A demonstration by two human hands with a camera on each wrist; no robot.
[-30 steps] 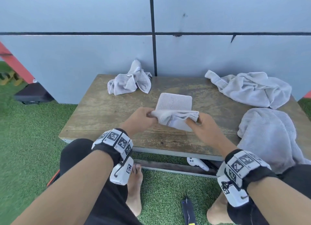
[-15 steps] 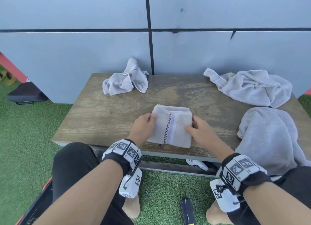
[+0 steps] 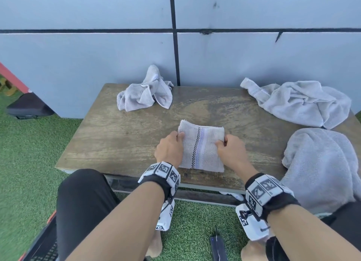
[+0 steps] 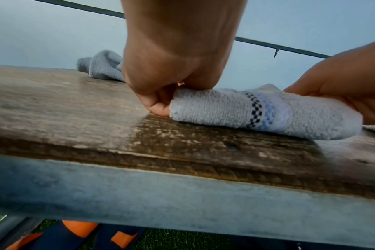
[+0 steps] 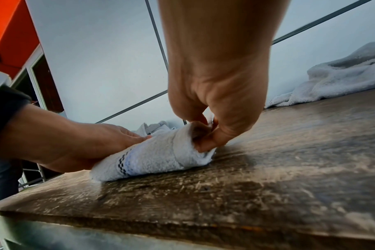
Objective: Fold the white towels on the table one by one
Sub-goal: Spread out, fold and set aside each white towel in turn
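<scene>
A small folded white towel [image 3: 201, 147] with a checkered black and blue stripe lies flat near the front of the wooden table [image 3: 121, 141]. My left hand [image 3: 172, 147] pinches its left edge, thumb on top and curled fingers at the fold [image 4: 161, 101]. My right hand [image 3: 226, 149] pinches the right edge between thumb and fingers [image 5: 206, 135]. The wrist views show the same towel [image 4: 246, 111] [image 5: 156, 155] as a thick folded pad resting on the wood.
A crumpled small towel [image 3: 144, 93] lies at the table's back left. A larger rumpled towel [image 3: 300, 102] sits at the back right, and another [image 3: 320, 163] drapes over the front right corner. A grey panel wall stands behind; green turf surrounds the table.
One second ago both hands held the towel's near edge lifted over its far half. The towel was folded over and laid flat; both hands now grip its left and right edges.
</scene>
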